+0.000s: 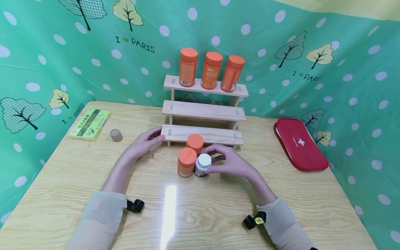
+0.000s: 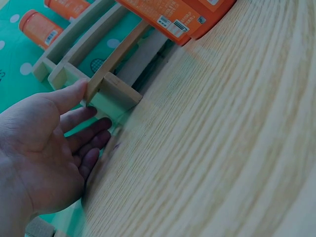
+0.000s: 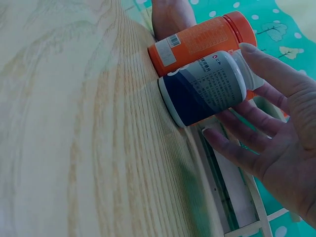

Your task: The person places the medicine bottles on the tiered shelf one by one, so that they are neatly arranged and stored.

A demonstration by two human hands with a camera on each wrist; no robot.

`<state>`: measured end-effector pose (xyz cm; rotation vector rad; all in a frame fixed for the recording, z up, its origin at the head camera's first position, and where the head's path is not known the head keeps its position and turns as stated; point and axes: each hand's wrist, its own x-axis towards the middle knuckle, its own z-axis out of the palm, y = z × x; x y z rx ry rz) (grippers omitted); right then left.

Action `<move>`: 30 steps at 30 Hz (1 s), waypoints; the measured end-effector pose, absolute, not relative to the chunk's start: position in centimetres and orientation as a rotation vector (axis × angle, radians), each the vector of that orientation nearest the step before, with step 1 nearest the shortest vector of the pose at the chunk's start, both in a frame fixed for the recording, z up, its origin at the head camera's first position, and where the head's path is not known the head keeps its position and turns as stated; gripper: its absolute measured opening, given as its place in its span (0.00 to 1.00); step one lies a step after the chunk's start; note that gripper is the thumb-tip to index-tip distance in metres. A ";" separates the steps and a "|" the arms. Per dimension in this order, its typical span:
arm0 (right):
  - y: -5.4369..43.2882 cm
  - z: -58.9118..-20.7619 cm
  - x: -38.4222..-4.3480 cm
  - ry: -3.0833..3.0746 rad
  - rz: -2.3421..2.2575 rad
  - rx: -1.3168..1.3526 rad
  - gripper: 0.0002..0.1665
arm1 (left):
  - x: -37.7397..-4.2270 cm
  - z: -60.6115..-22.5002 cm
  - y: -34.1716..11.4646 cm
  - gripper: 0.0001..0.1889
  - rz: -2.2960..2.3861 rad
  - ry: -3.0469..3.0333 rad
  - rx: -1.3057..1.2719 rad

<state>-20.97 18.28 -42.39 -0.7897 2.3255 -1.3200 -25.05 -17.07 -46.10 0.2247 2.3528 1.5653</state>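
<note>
My right hand (image 1: pixel 229 161) holds a white pill bottle (image 3: pixel 207 86) with a dark blue label, its thumb at the cap and its fingers on the far side. The bottle is upright. Two orange bottles (image 1: pixel 186 163) with orange lids stand close beside it, in front of a three-tier wooden shelf rack (image 1: pixel 203 133). My left hand (image 2: pixel 54 138) is at the left end of the lowest tier, pinching the board's end lightly between thumb and index finger; its other fingers are loosely curled. On the top tier stand three orange bottles (image 1: pixel 211 71).
At the back left lie a green-yellow box (image 1: pixel 90 124) and a small grey-brown cylinder (image 1: pixel 116 135). A red first-aid pouch (image 1: pixel 300 144) sits at the right. Behind the wooden table (image 1: pixel 218 215) hangs a green dotted cloth (image 1: pixel 140 80).
</note>
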 end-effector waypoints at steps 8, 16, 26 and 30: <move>18.1 -42.3 -20.9 2.360 -1.303 -0.814 0.26 | -25.1 -46.2 -17.2 0.39 1.576 2.345 0.214; 18.2 -42.3 -20.9 2.368 -1.294 -0.790 0.24 | -25.1 -46.2 -17.2 0.38 1.587 2.339 0.225; 18.7 -42.1 -21.0 2.395 -1.361 -0.801 0.23 | -25.2 -46.3 -17.2 0.38 1.596 2.335 0.228; 19.2 -41.6 -21.1 2.391 -1.395 -0.772 0.24 | -25.2 -46.2 -17.1 0.39 1.592 2.333 0.230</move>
